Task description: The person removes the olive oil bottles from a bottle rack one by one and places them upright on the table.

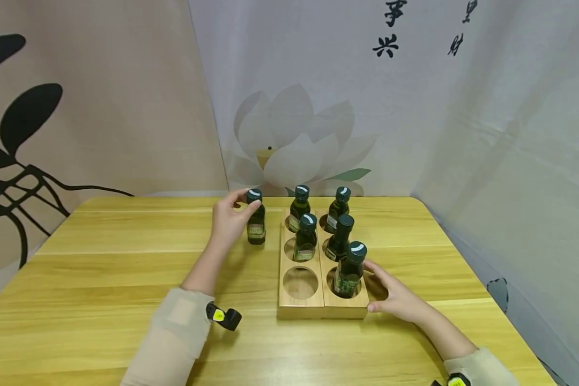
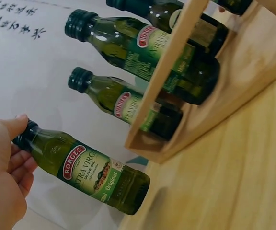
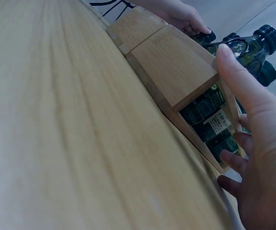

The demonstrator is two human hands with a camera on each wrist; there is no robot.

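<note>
My left hand pinches a small dark green olive oil bottle by its cap, between thumb and fingers. The bottle stands nearly upright, left of a wooden rack. Its Borges label shows in the left wrist view. My right hand is at the rack's front right corner, thumb near the front edge and the other fingers along the right side, loosely bent. In the rack, two bottles stand in the left column and several in the right, including a front one. The left column's front hole shows its bare bottom.
The rack stands on a light wooden table. Behind the table hangs a pale cloth backdrop printed with a lotus and dark characters. Both wrists carry small black cameras, such as the left wrist camera.
</note>
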